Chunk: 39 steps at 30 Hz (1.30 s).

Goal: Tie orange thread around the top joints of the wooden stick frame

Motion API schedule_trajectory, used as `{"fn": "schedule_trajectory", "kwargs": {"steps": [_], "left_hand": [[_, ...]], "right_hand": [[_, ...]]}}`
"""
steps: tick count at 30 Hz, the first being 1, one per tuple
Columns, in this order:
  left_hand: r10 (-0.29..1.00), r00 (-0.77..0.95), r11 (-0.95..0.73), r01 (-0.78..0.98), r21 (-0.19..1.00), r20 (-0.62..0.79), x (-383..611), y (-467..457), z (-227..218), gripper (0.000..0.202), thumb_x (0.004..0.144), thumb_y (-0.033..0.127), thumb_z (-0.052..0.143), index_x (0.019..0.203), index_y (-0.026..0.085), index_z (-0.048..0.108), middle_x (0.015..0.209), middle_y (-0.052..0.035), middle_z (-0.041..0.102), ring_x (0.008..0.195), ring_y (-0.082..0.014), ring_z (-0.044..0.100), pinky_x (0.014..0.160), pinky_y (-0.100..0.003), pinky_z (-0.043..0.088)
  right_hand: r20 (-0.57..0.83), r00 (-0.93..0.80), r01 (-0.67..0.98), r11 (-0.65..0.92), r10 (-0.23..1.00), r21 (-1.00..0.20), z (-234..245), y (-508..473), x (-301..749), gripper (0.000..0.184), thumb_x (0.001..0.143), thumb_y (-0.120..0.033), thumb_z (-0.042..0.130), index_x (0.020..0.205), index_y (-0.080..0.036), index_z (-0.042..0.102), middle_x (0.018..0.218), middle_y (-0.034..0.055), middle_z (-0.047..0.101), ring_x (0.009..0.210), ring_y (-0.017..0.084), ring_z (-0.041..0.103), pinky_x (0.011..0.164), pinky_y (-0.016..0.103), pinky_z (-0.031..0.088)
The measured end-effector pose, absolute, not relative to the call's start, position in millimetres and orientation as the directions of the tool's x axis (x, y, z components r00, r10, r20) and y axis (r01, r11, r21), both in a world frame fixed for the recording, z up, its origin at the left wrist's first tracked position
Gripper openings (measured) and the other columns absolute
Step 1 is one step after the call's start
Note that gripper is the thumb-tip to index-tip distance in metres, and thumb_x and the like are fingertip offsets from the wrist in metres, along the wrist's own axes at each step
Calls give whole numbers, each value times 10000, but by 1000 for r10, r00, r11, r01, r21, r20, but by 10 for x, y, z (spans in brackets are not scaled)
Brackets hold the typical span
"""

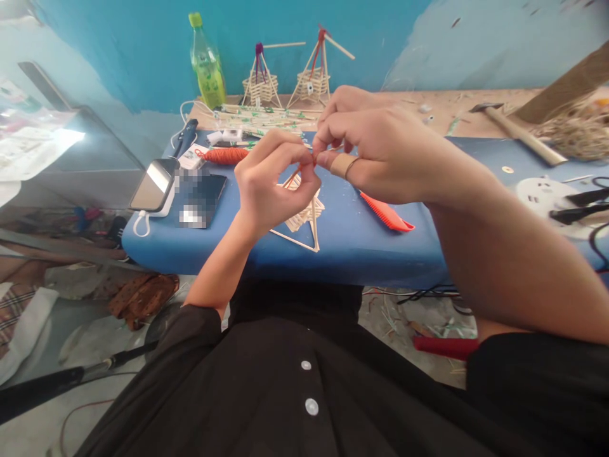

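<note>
My left hand and my right hand meet above the blue table. Both pinch a thin orange thread at the top of a small stick frame, a pyramid of pale wooden sticks standing on the table under my left hand. The fingers of both hands are closed on the thread. A spool of the same orange thread lies behind my left hand. My right ring finger wears a band.
An orange comb-like tool lies right of the frame. Two phones sit at the left. At the back stand a green bottle, loose sticks and two finished stick frames. A hammer and a socket strip are at the right.
</note>
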State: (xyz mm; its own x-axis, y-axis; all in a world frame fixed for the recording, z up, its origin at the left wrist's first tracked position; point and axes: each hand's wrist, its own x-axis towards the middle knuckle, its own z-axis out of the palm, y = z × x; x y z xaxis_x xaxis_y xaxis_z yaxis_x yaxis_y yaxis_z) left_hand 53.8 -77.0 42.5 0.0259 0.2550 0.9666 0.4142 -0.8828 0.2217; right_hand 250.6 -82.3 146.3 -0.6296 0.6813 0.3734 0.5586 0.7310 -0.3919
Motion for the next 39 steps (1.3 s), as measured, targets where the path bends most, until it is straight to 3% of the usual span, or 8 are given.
{"fn": "schedule_trajectory", "kwargs": {"steps": [4, 8, 13, 16, 23, 27, 34, 39], "left_hand": [[373, -9, -880, 314, 357, 928, 546, -866, 561, 165, 897, 80, 747, 896, 244, 739, 981, -25, 758, 835, -144, 698, 583, -290, 659], [516, 22, -813, 329, 481, 856, 495, -858, 544, 65, 950, 175, 745, 918, 230, 756, 1102, -51, 777, 921, -155, 738, 656, -277, 686], [560, 24, -796, 295, 529, 828, 465, -803, 500, 62, 956, 207, 781, 900, 231, 768, 1074, -48, 774, 910, -150, 746, 626, -244, 666], [556, 29, -801, 285, 527, 830, 460, -793, 493, 67, 964, 204, 780, 907, 237, 771, 1093, -52, 773, 914, -149, 750, 599, -229, 650], [563, 87, -806, 280, 522, 822, 422, -774, 481, 71, 983, 199, 762, 958, 260, 789, 1092, -55, 776, 994, -189, 778, 685, -308, 714], [548, 98, -810, 311, 497, 831, 431, -809, 521, 65, 996, 227, 756, 939, 249, 778, 1068, -50, 778, 948, -162, 767, 625, -254, 682], [391, 68, -882, 311, 353, 918, 451, -785, 513, 144, 980, 147, 800, 962, 281, 749, 1062, -17, 767, 872, -135, 698, 610, -279, 689], [363, 63, -884, 338, 323, 929, 468, -824, 561, 158, 901, 147, 805, 925, 288, 737, 1018, -11, 758, 847, -150, 716, 595, -284, 681]], "right_hand": [[422, -595, 548, 729, 684, -410, 1424, -828, 2488, 85, 886, -284, 700, 851, -296, 622, 1153, 89, 694, 1065, 303, 647, 976, 495, 521], [458, -561, 529, 725, 689, -442, 1386, -840, 2475, 77, 849, -234, 691, 876, -299, 662, 1118, 96, 683, 1048, 301, 638, 912, 490, 523], [522, -528, 497, 742, 670, -449, 1391, -926, 2438, 66, 802, -258, 730, 854, -284, 701, 1045, 98, 652, 929, 252, 606, 823, 443, 512], [550, -516, 493, 753, 657, -437, 1386, -965, 2408, 81, 775, -265, 761, 816, -284, 693, 1015, 92, 649, 888, 241, 591, 804, 447, 495], [562, -474, 533, 729, 678, -430, 1356, -964, 2383, 99, 783, -285, 726, 747, -308, 638, 973, 71, 673, 865, 263, 603, 792, 478, 519], [533, -508, 545, 732, 677, -410, 1409, -954, 2383, 149, 760, -299, 759, 720, -310, 616, 977, 71, 681, 881, 270, 599, 820, 489, 501], [506, -551, 512, 748, 664, -424, 1451, -897, 2404, 134, 744, -329, 775, 700, -311, 650, 972, 75, 674, 868, 259, 579, 838, 466, 477], [491, -556, 513, 741, 671, -432, 1428, -865, 2411, 164, 733, -345, 801, 688, -311, 646, 974, 74, 694, 885, 283, 601, 837, 484, 495]]}}
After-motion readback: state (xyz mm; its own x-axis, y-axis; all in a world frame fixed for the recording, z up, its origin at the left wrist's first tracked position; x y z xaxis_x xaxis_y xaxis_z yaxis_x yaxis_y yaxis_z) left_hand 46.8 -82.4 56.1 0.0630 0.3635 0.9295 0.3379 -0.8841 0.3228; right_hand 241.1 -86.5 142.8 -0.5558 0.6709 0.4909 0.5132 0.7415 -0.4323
